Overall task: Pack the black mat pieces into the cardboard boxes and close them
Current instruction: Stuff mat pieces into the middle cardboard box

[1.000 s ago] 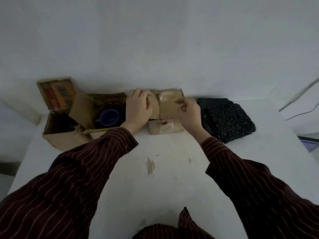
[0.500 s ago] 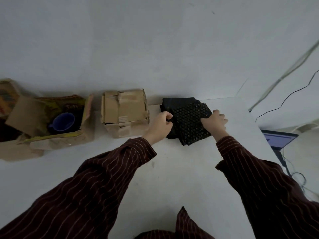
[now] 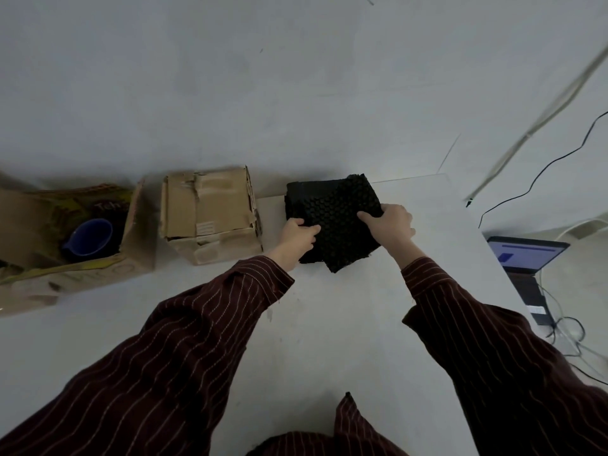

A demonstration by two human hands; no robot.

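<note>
Both hands clasp a stack of black mat pieces (image 3: 332,222) at the far edge of a white tabletop (image 3: 329,324): the left hand (image 3: 297,238) grips its near-left side, the right hand (image 3: 390,225) its right edge. Just left of the stack sits a closed cardboard box (image 3: 209,213); further left, an open cardboard box (image 3: 138,238) holds a blue cup (image 3: 88,236). A laptop (image 3: 526,258) and cables (image 3: 543,169) lie beyond the tabletop's right edge.
</note>
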